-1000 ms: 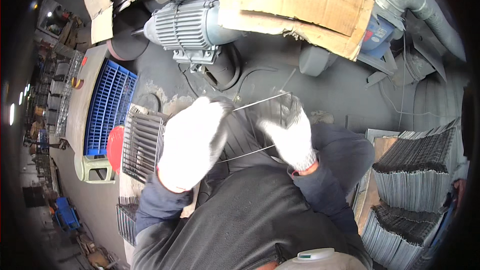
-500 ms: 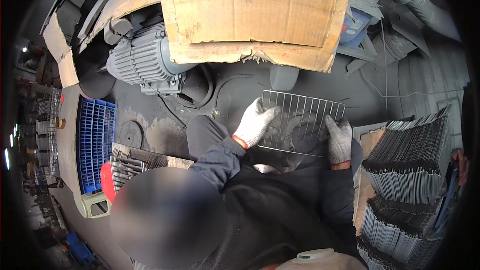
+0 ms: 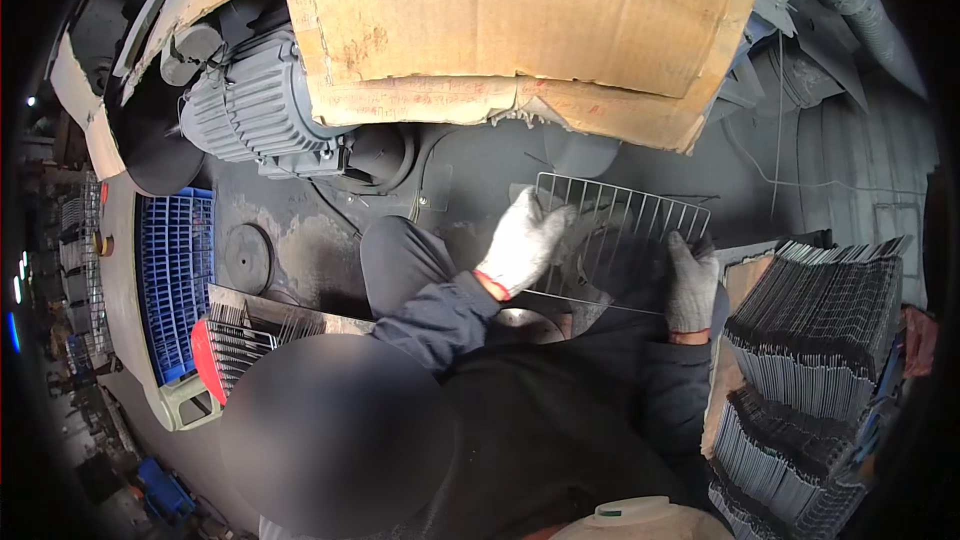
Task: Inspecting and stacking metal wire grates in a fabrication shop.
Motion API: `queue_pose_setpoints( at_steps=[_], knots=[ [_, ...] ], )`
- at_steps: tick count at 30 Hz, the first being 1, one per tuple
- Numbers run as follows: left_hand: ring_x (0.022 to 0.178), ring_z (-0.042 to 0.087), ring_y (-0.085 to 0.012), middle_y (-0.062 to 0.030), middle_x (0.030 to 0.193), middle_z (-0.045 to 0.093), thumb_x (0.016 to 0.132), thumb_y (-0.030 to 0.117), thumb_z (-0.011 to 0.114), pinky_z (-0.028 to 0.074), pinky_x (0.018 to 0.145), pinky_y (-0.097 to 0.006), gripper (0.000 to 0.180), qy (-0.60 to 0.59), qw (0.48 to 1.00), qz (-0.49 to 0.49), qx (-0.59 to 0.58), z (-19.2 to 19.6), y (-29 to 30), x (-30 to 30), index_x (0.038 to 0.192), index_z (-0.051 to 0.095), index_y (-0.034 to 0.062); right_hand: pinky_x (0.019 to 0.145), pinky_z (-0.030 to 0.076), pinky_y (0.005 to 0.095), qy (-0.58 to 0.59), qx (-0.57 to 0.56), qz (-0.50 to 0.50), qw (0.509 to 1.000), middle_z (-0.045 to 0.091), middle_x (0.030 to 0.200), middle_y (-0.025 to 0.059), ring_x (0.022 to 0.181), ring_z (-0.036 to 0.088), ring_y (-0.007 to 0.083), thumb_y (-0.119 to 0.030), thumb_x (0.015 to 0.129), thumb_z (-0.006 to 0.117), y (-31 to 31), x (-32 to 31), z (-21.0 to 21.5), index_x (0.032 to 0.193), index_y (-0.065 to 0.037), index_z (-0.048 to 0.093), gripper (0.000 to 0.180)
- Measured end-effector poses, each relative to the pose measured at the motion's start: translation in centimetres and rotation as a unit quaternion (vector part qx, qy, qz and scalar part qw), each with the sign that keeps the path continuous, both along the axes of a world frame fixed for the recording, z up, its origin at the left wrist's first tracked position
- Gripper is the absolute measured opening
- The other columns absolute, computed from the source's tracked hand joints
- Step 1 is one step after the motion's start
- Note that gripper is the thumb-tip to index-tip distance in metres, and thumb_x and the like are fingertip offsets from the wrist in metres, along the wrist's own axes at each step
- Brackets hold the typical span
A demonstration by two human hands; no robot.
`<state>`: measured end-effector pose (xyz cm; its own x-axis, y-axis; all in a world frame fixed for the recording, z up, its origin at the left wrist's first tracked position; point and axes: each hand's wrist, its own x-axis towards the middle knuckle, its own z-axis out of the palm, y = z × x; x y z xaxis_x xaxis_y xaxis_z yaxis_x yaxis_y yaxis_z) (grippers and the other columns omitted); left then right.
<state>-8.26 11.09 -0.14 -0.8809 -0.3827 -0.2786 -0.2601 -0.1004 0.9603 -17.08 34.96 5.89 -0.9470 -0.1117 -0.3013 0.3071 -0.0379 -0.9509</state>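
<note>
Floor (image 3: 480, 165), grey: bare room between the cardboard's torn lower edge and the held rack, running left toward the motor.

Cardboard sheet (image 3: 530, 15), tan: across the top, lower edge ragged, apart from both hands.

Stacked wire racks (image 3: 815, 315): tiered at the right; their left side lies near the right hand, leaving little room there.

Motor (image 3: 250, 105), grey, ribbed: upper left, partly behind the cardboard, well apart from the hands.

Crate (image 3: 178, 285), blue, slatted: far left, well apart from the left hand.

Wire rack (image 3: 610, 240), single, rectangular, thin parallel bars: between the two hands, tilted, above the lap; far edge toward the bare floor, near edge over the person's legs.

Left hand (image 3: 522, 245), white glove, red cuff edge: narrow grip, thumb and fingers on the rack's left edge.

Right hand (image 3: 692, 285), greyed glove, red cuff edge: at the rack's right edge, holding it; some fingers hidden.

Disc (image 3: 247, 258), round, dark: flat on the floor, left of the knee.
</note>
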Motion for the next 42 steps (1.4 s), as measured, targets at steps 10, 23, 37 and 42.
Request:
queue_pose_setpoints(
  at_steps=[10,23,37,42],
  knots=[
    [0.066,0.067,-0.0165,-0.0087,0.088,0.07,0.108,0.018,0.067,0.058,0.06,-0.03,0.021,-0.085,0.988,0.091,0.09,2.4,-7.2,5.5,0.114,0.056,0.0004,0.078,0.057,0.0292,-0.023,0.012,0.1,0.995,0.076,0.106,0.004,0.088,0.069,0.0119,-0.008,0.1,0.076,-7.7,1.8,-3.5,0.121,-0.001,0.073,0.022],
    [0.062,0.066,-0.0151,-0.009,0.088,0.07,0.107,0.021,0.07,0.056,0.055,-0.03,0.025,-0.07,0.982,0.109,0.136,0.5,-7.9,5.8,0.113,0.056,0.0014,0.088,0.054,0.0272,-0.054,-0.03,0.106,0.992,0.076,0.111,0.0016,0.098,0.068,0.0112,-0.008,0.1,0.076,-8.5,1.6,-5.0,0.123,-0.002,0.075,0.023],
    [0.07,0.07,-0.0156,-0.0087,0.094,0.071,0.104,0.016,0.07,0.062,0.064,-0.031,0.027,0.0,0.957,0.043,0.285,2.6,-8.9,6.2,0.123,0.058,0.0012,0.085,0.056,0.0291,-0.124,0.072,0.081,0.986,0.077,0.111,0.0087,0.096,0.072,0.0163,-0.018,0.097,0.08,-6.7,0.1,-4.6,0.117,0.002,0.073,0.029],
    [0.068,0.067,-0.0162,-0.0059,0.088,0.067,0.105,0.023,0.069,0.057,0.062,-0.031,0.024,-0.068,0.97,-0.059,0.227,4.5,-8.1,3.7,0.112,0.063,0.0005,0.084,0.06,0.0315,0.06,0.121,0.222,0.966,0.076,0.113,0.0112,0.099,0.073,0.0185,-0.014,0.102,0.071,-1.3,-0.6,-4.4,0.127,0.003,0.072,0.03]
  ],
)
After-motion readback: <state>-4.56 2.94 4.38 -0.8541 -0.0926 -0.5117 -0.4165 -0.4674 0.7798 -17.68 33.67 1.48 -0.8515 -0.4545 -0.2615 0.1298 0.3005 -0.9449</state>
